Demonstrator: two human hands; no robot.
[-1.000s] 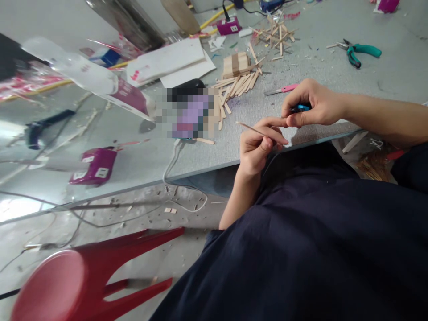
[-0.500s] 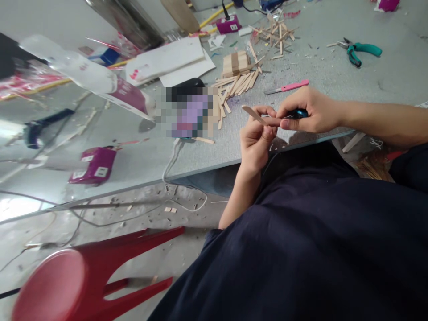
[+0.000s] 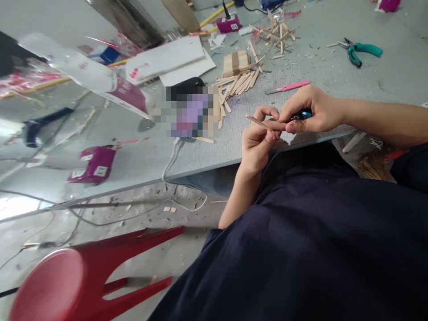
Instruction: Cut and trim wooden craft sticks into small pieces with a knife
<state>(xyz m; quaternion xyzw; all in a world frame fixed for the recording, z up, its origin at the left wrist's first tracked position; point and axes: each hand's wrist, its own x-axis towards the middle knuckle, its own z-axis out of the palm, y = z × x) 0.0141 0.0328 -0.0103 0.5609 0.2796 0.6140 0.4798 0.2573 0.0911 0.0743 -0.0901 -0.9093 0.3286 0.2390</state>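
A person in a dark top sits or stands at the near edge of a grey table (image 3: 334, 84), both bare hands together just above that edge. The left hand (image 3: 258, 143) has its thumb and fingers closed on a thin wooden stick (image 3: 257, 121), one end of which pokes out to the left and away from the person. The right hand (image 3: 312, 111), just to its right, is closed around a small blue and black object (image 3: 304, 114), mostly hidden by the fingers. The two hands meet at the fingertips; exactly what touches there is too small to tell.

On the table beyond the hands lies a knife with a pink handle (image 3: 294, 85). Farther right and farther back are green-handled pliers (image 3: 366, 49), open, with a bit of wood by their tips. To the left of the knife, loose sticks (image 3: 245, 84) spread in a pile, with a banded bundle of sticks (image 3: 236, 63) just behind and another tangled heap (image 3: 280, 34) at the far side. Farther left, beside a patch blurred into squares, a clear bottle (image 3: 78, 71) with a maroon label appears tilted, and a purple box (image 3: 92, 164) sits near the edge. A red stool (image 3: 50, 283) stands on the littered floor, near left.
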